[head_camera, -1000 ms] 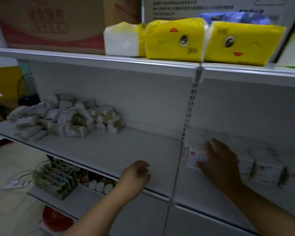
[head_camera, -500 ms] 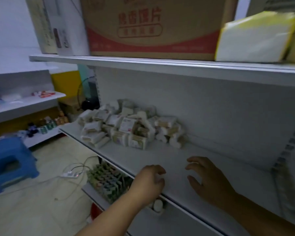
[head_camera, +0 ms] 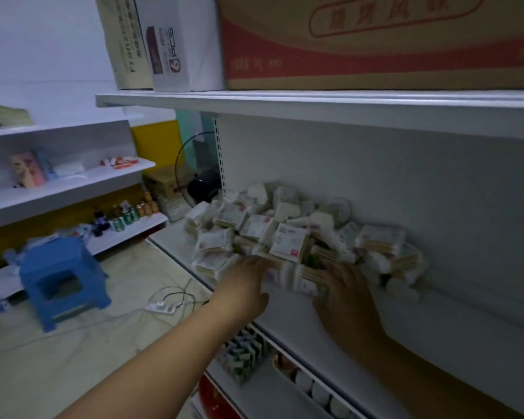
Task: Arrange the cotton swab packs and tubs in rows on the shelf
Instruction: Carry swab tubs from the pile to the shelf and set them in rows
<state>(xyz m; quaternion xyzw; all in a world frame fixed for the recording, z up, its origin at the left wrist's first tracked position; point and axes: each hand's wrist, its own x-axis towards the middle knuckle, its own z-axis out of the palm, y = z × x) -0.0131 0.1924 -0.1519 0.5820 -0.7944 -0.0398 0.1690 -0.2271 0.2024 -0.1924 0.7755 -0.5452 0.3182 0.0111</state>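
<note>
**Hands meet at the front of a swab heap**

A loose heap of cotton swab packs lies at the left end of the white shelf, pushed up against its back panel, with paler rounded tubs mixed in towards the rear. At the heap's front edge, one pack sits between the two hands. The left hand reaches in from the left with fingers stretched straight against that pack and the thumb held apart below. The right hand lies just beside it with fingers spread flat over the neighbouring packs. On the shelf board above stands a red-and-tan cardboard box. Out on the floor to the left are a blue stool and a white power strip.
</note>
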